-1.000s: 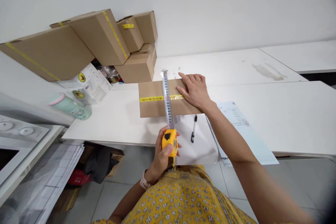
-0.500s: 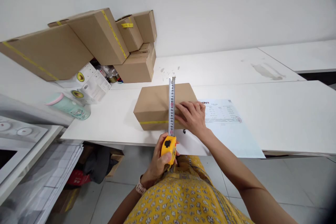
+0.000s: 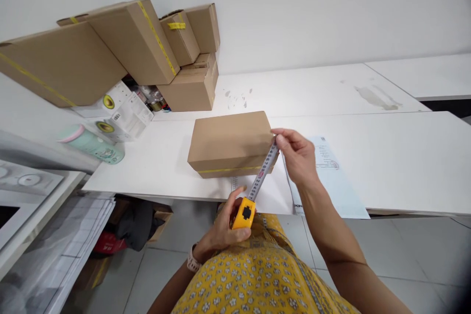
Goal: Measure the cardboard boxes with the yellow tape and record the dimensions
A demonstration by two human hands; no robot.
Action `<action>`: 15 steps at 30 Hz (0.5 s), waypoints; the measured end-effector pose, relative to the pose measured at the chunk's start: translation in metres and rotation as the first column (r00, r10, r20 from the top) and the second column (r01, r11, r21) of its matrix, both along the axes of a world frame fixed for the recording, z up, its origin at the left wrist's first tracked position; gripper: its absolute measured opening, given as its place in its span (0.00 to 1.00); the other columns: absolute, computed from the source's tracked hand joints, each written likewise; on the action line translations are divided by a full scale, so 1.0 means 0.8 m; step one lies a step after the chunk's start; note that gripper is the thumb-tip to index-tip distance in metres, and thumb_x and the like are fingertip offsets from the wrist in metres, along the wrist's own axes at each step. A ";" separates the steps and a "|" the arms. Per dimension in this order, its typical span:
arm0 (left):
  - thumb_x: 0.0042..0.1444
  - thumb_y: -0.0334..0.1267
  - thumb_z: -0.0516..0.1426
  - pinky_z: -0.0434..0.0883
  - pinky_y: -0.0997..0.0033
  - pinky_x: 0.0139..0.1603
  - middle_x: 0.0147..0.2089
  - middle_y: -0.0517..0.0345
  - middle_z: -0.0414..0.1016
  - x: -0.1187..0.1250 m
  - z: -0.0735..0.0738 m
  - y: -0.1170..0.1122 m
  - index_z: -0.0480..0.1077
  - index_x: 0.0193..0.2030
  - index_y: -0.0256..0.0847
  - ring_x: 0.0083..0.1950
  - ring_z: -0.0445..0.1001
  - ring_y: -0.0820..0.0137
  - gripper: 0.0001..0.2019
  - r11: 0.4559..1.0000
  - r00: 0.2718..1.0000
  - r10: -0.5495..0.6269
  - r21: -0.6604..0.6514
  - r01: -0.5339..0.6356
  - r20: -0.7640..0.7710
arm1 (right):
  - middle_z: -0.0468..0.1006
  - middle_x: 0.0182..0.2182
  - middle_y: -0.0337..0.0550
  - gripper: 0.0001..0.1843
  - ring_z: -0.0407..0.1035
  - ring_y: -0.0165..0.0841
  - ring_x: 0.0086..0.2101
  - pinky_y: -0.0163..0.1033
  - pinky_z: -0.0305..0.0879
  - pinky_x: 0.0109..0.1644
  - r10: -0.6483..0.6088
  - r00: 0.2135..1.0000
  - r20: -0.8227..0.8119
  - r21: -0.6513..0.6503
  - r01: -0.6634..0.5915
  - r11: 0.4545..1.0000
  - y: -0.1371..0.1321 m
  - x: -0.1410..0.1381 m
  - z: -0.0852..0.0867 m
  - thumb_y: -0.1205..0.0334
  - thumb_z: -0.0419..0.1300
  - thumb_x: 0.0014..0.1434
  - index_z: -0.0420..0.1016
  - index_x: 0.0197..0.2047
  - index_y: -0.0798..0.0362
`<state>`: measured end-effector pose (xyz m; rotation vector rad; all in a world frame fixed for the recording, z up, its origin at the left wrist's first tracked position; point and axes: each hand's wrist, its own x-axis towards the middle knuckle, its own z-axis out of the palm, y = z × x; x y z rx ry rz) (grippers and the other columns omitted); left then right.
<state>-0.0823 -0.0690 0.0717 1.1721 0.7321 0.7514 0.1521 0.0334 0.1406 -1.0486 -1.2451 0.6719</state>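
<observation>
Tape measure (image 3: 244, 213): yellow case gripped in left hand (image 3: 224, 229) below the table (image 3: 386, 167) edge. Right hand (image 3: 297, 157) pinches the blade end at the near right corner of the cardboard box (image 3: 230, 141). Box lies flat on the table, paper sheet (image 3: 331, 176) beside it.

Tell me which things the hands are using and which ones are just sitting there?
In use: yellow tape measure, case in the left hand, blade end pinched by the right hand; brown box at the blade's end.
Lying about: stacked boxes, paper sheet, green bottle, avocado cartons.
</observation>
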 end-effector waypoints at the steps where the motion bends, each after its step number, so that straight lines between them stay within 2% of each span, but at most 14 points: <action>1: 0.51 0.47 0.70 0.72 0.66 0.44 0.55 0.49 0.73 0.001 0.004 0.001 0.49 0.77 0.53 0.44 0.73 0.65 0.50 1.000 1.000 0.024 0.007 -0.024 -0.002 | 0.79 0.29 0.39 0.15 0.74 0.35 0.29 0.43 0.75 0.32 0.035 0.999 0.033 0.000 -0.035 0.999 -0.011 -0.009 -0.003 0.44 0.63 0.66 0.83 0.47 0.43; 3: 0.51 0.45 0.70 0.72 0.66 0.46 0.57 0.49 0.72 0.004 0.013 0.003 0.45 0.79 0.55 0.47 0.73 0.64 0.53 0.995 0.996 0.090 0.049 -0.090 -0.002 | 0.81 0.29 0.39 0.12 0.73 0.34 0.27 0.43 0.74 0.30 0.086 0.982 0.170 0.037 -0.093 0.995 -0.035 -0.027 -0.010 0.47 0.62 0.67 0.83 0.45 0.41; 5: 0.50 0.41 0.70 0.73 0.67 0.46 0.57 0.51 0.70 0.004 0.023 0.005 0.44 0.79 0.57 0.47 0.73 0.64 0.54 0.978 0.985 0.171 0.122 -0.168 -0.014 | 0.81 0.28 0.39 0.09 0.72 0.34 0.25 0.43 0.72 0.29 0.056 0.938 0.343 0.123 -0.104 0.987 -0.057 -0.040 -0.018 0.51 0.60 0.68 0.83 0.45 0.39; 7: 0.50 0.38 0.70 0.74 0.67 0.44 0.56 0.52 0.70 0.000 0.032 0.010 0.46 0.78 0.58 0.46 0.74 0.64 0.54 0.945 0.965 0.258 0.219 -0.244 -0.040 | 0.79 0.24 0.38 0.08 0.69 0.33 0.22 0.43 0.68 0.26 -0.068 0.901 0.428 0.231 -0.036 0.972 -0.071 -0.044 -0.031 0.56 0.60 0.68 0.82 0.43 0.40; 9: 0.50 0.37 0.71 0.76 0.65 0.46 0.57 0.50 0.71 -0.009 0.041 0.020 0.52 0.76 0.56 0.48 0.75 0.61 0.50 0.882 0.931 0.360 0.349 -0.318 -0.061 | 0.76 0.22 0.37 0.09 0.66 0.33 0.19 0.42 0.64 0.24 -0.228 0.884 0.408 0.314 0.099 0.944 -0.076 -0.040 -0.052 0.59 0.58 0.68 0.80 0.40 0.41; 11: 0.49 0.37 0.72 0.77 0.60 0.51 0.62 0.45 0.70 -0.019 0.053 0.037 0.58 0.74 0.52 0.53 0.76 0.56 0.46 0.752 0.873 0.485 0.532 -0.388 -0.049 | 0.74 0.21 0.38 0.12 0.65 0.34 0.20 0.43 0.62 0.24 -0.335 0.858 0.390 0.323 0.213 0.922 -0.074 -0.033 -0.081 0.62 0.56 0.69 0.78 0.35 0.43; 13: 0.51 0.39 0.72 0.76 0.54 0.56 0.66 0.44 0.68 -0.026 0.067 0.064 0.60 0.72 0.50 0.59 0.74 0.51 0.44 0.545 0.806 0.591 0.742 -0.390 -0.010 | 0.73 0.22 0.40 0.14 0.66 0.36 0.23 0.44 0.63 0.26 -0.333 0.815 0.474 0.269 0.226 0.936 -0.068 -0.026 -0.114 0.61 0.55 0.70 0.76 0.32 0.44; 15: 0.55 0.41 0.70 0.73 0.48 0.62 0.68 0.45 0.66 -0.027 0.082 0.096 0.60 0.72 0.51 0.65 0.71 0.49 0.40 0.317 0.756 0.654 0.908 -0.275 0.001 | 0.78 0.29 0.44 0.13 0.70 0.40 0.31 0.46 0.69 0.33 -0.270 0.743 0.612 0.204 0.182 0.962 -0.061 -0.021 -0.146 0.60 0.56 0.70 0.78 0.34 0.45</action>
